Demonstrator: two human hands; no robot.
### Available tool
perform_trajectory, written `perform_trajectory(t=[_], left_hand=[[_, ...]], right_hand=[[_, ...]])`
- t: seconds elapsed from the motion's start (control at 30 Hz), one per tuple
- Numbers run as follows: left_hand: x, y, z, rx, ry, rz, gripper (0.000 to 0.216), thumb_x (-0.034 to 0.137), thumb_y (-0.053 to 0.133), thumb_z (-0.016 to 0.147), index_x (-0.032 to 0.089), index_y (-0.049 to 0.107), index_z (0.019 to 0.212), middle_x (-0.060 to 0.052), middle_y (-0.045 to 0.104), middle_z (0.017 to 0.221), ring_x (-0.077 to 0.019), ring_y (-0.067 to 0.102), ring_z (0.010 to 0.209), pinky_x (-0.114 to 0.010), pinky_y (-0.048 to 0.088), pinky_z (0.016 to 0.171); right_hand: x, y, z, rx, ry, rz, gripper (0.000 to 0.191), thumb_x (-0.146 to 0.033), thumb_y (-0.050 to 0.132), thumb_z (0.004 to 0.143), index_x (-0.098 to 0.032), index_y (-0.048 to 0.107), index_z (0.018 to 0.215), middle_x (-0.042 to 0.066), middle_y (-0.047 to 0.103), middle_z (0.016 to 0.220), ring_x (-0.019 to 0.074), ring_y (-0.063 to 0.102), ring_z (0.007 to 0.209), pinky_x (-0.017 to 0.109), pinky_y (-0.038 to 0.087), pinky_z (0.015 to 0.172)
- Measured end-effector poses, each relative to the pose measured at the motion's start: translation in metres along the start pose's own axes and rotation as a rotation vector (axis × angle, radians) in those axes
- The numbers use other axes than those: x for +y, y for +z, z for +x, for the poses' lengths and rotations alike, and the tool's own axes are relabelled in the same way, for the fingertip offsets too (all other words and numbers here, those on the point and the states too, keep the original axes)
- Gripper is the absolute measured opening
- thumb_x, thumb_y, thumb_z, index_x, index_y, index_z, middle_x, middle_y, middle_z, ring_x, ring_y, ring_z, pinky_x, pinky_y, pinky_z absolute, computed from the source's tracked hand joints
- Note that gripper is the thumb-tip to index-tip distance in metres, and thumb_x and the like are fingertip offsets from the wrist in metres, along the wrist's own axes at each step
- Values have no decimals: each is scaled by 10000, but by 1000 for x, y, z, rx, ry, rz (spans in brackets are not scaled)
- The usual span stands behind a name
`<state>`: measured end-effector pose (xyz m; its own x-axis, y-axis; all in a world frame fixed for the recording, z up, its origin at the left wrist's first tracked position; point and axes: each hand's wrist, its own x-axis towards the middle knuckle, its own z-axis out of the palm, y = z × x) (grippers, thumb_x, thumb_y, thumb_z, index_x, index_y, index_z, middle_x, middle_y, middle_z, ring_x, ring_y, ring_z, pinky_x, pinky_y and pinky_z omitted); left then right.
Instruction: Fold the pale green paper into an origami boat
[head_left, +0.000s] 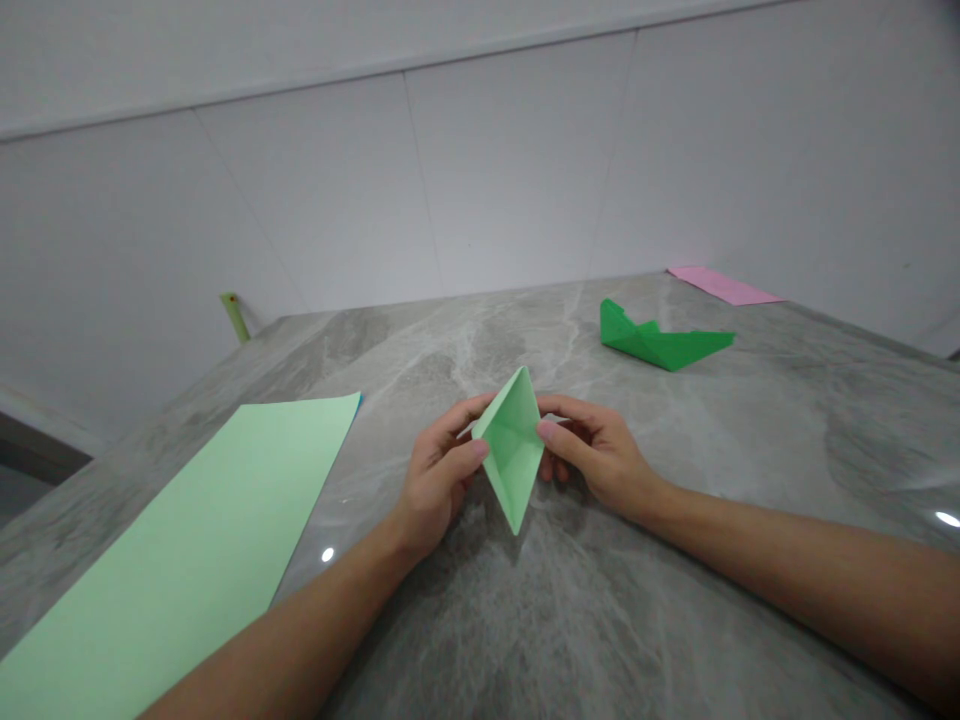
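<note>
In the head view, the left hand [437,475] and the right hand [609,455] are holding a folded pale green paper [517,435] between them, the fingers of each clamping one side corner. Its diamond-shaped opening is facing the camera. Left of the fingers, a flat pale green sheet [217,530] is lying on the grey tabletop [750,455]. Beyond the fingers to the right, a darker green paper boat [664,347] is resting, and farther off a pink sheet [724,285] is lying near the wall [517,180].
</note>
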<state>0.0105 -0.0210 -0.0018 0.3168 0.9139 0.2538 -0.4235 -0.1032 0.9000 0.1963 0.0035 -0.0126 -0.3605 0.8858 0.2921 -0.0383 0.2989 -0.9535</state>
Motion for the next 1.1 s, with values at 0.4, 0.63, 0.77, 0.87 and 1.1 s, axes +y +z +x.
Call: perform_trajectory(t=[0.4,0.63,0.77,0.87,1.1], left_hand=[[4,0,2,84,-73,-152,373,291,523,775,130,663,1081,-105,704,979,-303,627,982,-410,477,843],[4,-6,3,93,-65,-246,426,288,449,756,99,682,1059,-129,710,975,-324,633,969,-444,478,841],[10,-3,3,96,-83,-272,472,270,435,682,64,705,1010,-170,657,1161,-370,591,1073,-500,451,904],[13,-1,2,92,-90,-316,445,245,434,636,64,734,910,-168,598,1274,-388,496,1212,-527,395,994],[13,2,3,135,-170,-251,291,255,534,711,120,724,886,-142,615,1241,-358,525,1184,-472,486,899]], right_hand=[[2,1,3,29,1,26,371,-418,613,860,-175,656,1138,-40,548,538,82,507,416,184,393,378],[-1,3,0,-104,-7,-13,451,-429,516,920,-229,552,1323,-19,591,595,93,541,465,187,426,407],[-2,0,-3,-297,-61,-47,483,-401,445,960,-276,411,1426,-8,621,644,99,546,511,204,464,469],[0,-1,-4,-386,-100,12,474,-374,458,958,-270,418,1419,10,643,720,103,568,569,202,473,490],[0,1,-4,-358,-177,29,384,-286,547,913,-226,575,1292,42,654,831,99,603,615,185,464,489]])
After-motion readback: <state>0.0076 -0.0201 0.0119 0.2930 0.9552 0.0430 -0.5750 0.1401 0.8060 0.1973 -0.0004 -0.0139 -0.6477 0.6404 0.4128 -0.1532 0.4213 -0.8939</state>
